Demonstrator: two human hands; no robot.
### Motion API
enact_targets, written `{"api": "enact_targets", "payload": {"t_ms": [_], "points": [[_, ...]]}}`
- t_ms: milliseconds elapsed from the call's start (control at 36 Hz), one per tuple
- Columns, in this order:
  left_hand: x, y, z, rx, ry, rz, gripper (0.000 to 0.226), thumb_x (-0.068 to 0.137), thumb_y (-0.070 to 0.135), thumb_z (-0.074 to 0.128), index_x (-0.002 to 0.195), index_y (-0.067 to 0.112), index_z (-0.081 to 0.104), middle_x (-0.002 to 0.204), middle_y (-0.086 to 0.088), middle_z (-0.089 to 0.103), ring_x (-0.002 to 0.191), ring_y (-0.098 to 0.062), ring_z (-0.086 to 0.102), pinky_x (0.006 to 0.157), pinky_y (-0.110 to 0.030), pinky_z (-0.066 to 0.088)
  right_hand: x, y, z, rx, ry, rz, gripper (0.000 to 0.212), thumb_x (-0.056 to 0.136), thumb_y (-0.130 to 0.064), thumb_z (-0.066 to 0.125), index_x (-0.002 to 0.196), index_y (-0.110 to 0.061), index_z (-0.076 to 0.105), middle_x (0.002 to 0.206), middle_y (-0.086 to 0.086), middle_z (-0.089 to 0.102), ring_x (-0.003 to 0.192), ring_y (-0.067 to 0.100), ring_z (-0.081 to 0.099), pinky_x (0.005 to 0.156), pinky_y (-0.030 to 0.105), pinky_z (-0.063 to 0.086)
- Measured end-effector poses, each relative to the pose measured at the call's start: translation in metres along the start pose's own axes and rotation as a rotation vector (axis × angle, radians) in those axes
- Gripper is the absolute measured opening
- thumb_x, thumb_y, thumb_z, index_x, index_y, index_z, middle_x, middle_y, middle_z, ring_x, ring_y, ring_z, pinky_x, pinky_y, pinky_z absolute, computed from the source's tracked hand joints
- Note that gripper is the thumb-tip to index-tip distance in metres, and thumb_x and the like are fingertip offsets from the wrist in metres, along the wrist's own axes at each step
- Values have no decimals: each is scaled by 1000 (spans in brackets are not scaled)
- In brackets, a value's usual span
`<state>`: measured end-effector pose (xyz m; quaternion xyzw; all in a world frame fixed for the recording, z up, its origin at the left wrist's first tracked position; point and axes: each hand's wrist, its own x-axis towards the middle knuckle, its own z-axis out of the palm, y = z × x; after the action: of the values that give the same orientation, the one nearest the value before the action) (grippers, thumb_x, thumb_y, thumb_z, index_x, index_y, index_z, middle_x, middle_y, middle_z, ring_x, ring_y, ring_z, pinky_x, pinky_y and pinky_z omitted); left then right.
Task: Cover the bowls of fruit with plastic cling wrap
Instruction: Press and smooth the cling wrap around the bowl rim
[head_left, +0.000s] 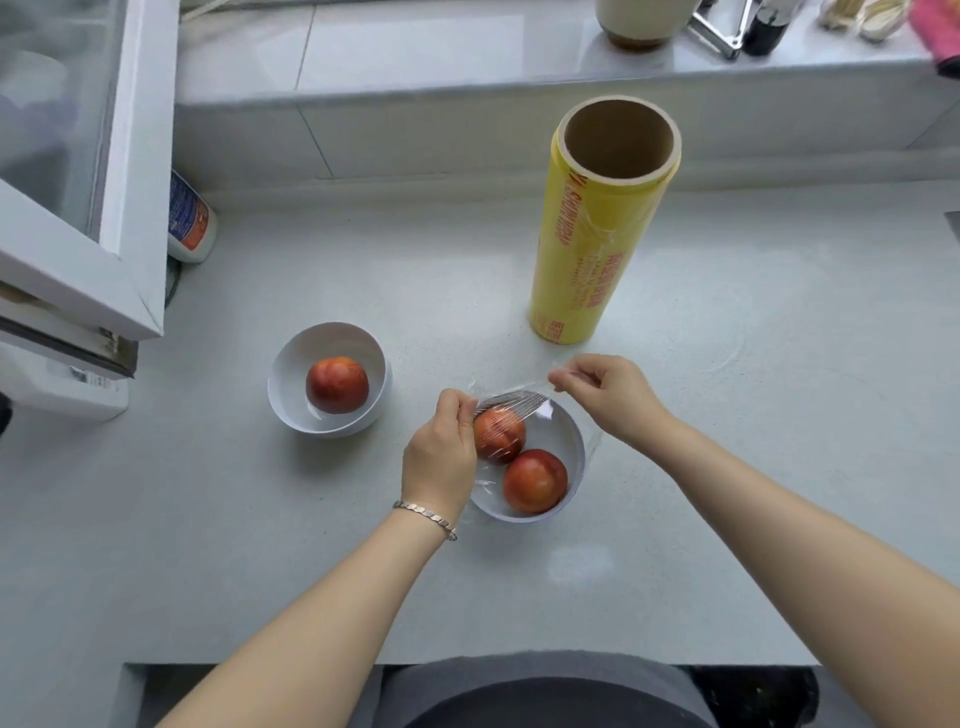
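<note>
"While the grey counter (311, 545) bears everything, what stands tallest on it?"

"The yellow cling-wrap roll (587, 249), upright behind the bowls. To the left, an uncovered white bowl (332, 338) holds one red fruit (337, 384). The near bowl (563, 431) holds two fruits (535, 480) under a clear wrap sheet (511, 402)."

"And the hands?"

"The left hand (439, 457) pinches the sheet's left end and the right hand (613, 395) pinches its right end, with the sheet stretched over the far rim."

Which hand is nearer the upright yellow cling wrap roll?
Right. The right hand pinches the film in front of the roll; the left hand holds it at the left rim of the two-fruit bowl, farther off.
</note>
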<state>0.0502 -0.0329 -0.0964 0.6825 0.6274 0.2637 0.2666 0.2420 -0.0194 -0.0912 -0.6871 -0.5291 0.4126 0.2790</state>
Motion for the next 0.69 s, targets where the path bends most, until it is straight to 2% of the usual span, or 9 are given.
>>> {"api": "enact_targets", "payload": {"t_ms": [56,111,194,306,389,472,556,694], "points": [[2,-3,1,22,-6,21,25,97,19,43,95,-2,54,69,-25,60,64,-44,54,55,-33,26,-2,6,3,12,42,-10,23,87,-24,61,77,-4,66,64,10,61,61,7,53,63,22,42],[6,-5,1,34,0,25,25,97,19,43,93,-3,54,68,-24,59,63,-44,53,55,-34,28,-2,8,8,-6,85,-38,21,87,-23,61,80,-4,67,77,12,65,75,20,57,71,30,42],[15,-10,5,44,11,3,27,98,20,40,90,-3,52,72,-23,59,66,-41,53,55,-35,29,4,5,14,-126,116,-102,24,90,-24,57,85,-2,64,84,10,57,80,21,50,71,30,36],[23,-10,11,-96,27,-59,27,99,20,33,90,3,52,91,-14,64,85,-31,57,69,-31,35,14,0,20,-232,26,-69,29,95,-32,46,92,-6,58,82,10,62,84,32,57,68,37,39],[31,-7,16,-190,15,-185,20,101,19,31,85,10,40,84,-12,63,76,-30,55,62,-31,32,23,-3,22,-280,26,-84,29,96,-35,42,94,-10,55,97,12,69,91,34,59,73,40,46],[38,-6,23,-233,71,-262,23,101,22,30,80,14,35,81,-14,65,75,-31,57,63,-33,35,30,-5,23,-300,49,-94,29,96,-36,42,92,-10,55,97,10,70,92,33,59,72,39,46],[39,3,29,-337,147,-368,30,102,20,28,72,22,31,77,0,65,71,-19,57,63,-21,32,32,-6,27,-335,91,-111,30,96,-37,42,92,-11,56,93,11,69,89,33,60,70,38,46],[38,3,40,-443,239,-501,32,102,21,27,70,22,29,67,-1,65,60,-11,60,59,-9,40,31,0,36,-322,142,-87,31,95,-34,44,89,-6,56,85,16,67,84,36,59,67,39,44]]}}
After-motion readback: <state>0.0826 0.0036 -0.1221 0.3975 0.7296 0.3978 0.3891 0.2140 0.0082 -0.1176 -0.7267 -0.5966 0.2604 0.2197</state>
